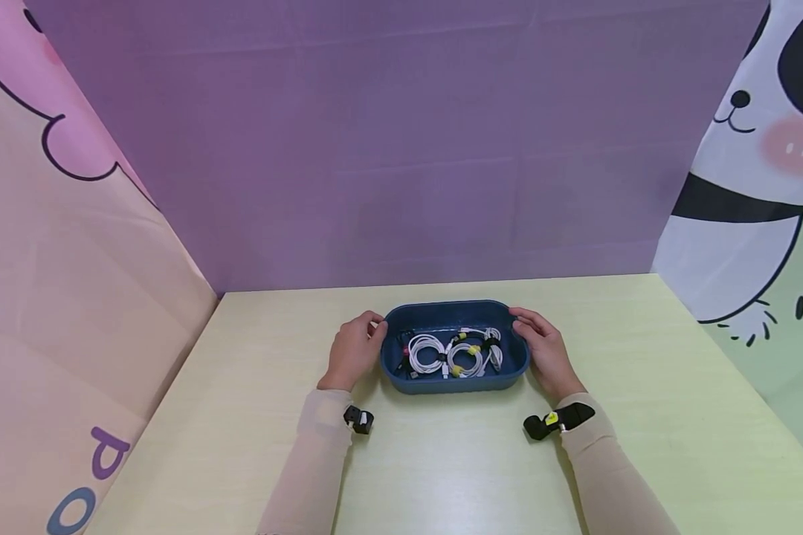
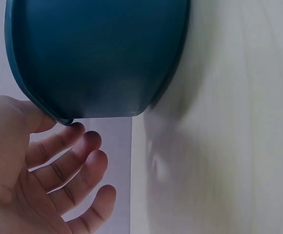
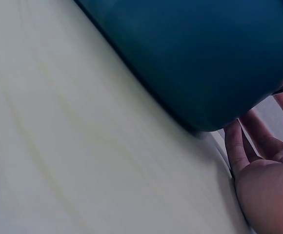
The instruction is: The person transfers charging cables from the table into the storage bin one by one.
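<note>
A dark blue oval plastic basket (image 1: 455,386) sits on the table. Inside it lie several coiled cables, among them a white cable (image 1: 428,354) with a black tie and another white cable (image 1: 467,360) with yellow bands. My left hand (image 1: 355,348) pinches the basket's left rim between thumb and forefinger; in the left wrist view the other fingers of the left hand (image 2: 58,170) spread loosely below the rim. At the opposite end, my right hand (image 1: 545,353) holds the right rim, thumb on the near side. The right wrist view shows its fingertips touching the basket's outer wall (image 3: 195,63).
The pale wooden table (image 1: 442,461) runs back to a purple cloth wall (image 1: 401,148). Printed cloth panels close in the left and right sides, the right one bearing a panda (image 1: 743,253). A small black camera is strapped on each wrist.
</note>
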The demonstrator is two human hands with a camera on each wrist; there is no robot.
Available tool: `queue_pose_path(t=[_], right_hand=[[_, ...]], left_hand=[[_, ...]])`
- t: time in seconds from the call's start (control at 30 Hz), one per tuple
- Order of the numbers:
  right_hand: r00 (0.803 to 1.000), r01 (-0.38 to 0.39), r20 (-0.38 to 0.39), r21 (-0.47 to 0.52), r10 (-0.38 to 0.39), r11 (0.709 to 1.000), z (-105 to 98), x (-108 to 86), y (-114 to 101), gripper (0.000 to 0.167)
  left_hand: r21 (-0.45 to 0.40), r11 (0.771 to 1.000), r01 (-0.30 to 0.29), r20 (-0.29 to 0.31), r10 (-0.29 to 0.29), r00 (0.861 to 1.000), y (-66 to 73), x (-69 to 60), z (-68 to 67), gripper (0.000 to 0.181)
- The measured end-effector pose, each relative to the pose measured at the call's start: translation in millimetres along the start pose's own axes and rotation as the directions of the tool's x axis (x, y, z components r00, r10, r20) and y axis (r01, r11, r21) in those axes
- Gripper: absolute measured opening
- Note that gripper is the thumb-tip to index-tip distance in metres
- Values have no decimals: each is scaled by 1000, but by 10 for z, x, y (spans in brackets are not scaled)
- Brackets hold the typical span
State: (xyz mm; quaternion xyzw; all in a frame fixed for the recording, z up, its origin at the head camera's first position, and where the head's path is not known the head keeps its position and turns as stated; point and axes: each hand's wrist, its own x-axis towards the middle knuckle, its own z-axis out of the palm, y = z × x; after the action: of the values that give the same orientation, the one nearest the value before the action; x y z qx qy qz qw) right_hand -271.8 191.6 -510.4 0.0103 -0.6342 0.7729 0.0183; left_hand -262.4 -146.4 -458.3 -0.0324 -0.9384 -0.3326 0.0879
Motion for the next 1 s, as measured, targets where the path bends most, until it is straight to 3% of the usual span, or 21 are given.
queue_pose_path(t=[0.27,0.5,0.63,0.73,0.9,1.0], right_hand=[[1000,12,5,-41,-11,999,-1,43,0,42],[1000,-1,-7,-217,-1,976,-67,37,-125,46],[999,46,0,-291,-48,955,-152,53,-190,47],[994,96,-6,-412,-108,906,-210,55,-223,46],[981,164,15,-594,-193,787,-257,48,-269,44],[971,209,55,-670,-233,712,-229,63,-312,45]], left_hand=[[6,1000,-10,-19,10,1000,-6,14,-66,25],[13,1000,-26,-61,27,998,11,40,-144,27],[14,999,-30,-94,31,995,21,58,-171,28],[51,997,-53,-137,60,989,18,70,-176,29],[146,984,-100,-211,129,969,-15,72,-226,36],[157,984,-87,-226,122,966,-52,56,-276,41]])
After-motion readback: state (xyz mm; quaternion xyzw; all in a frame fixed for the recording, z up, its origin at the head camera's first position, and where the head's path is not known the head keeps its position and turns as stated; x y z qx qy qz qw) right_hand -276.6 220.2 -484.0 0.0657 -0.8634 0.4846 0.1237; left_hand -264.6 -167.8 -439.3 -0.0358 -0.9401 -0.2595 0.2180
